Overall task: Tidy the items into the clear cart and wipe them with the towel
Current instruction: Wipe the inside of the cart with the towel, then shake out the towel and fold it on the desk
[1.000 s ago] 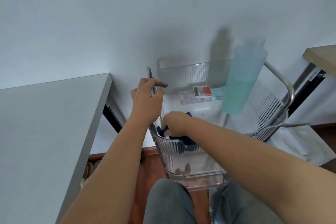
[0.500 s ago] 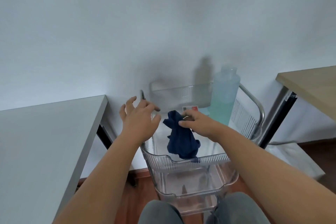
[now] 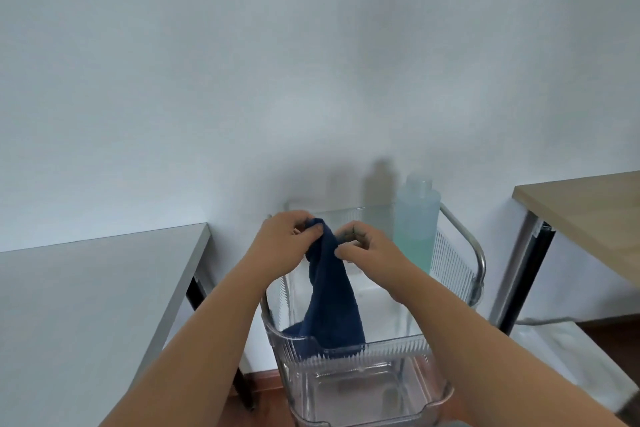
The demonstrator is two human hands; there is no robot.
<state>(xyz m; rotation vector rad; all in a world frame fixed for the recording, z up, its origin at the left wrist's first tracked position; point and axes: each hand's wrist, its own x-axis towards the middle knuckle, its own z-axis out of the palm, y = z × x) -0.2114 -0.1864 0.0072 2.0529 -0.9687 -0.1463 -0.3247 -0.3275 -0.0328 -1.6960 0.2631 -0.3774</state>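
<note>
Head view: I have the left hand [image 3: 289, 242] and right hand [image 3: 367, 251] each pinching the top edge of the towel [image 3: 331, 298], which hangs into the clear cart [image 3: 460, 269], left of the bottle [image 3: 415, 232]. I'd spread the cloth flat before wiping.

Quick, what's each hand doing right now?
Left hand: pinching the top of the dark blue cloth towel.
Right hand: pinching the same towel beside it.

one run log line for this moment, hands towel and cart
left hand: pinches towel top | right hand: pinches towel top | dark blue towel: hangs into clear cart top tray | blue-green bottle: upright, back right corner
</note>
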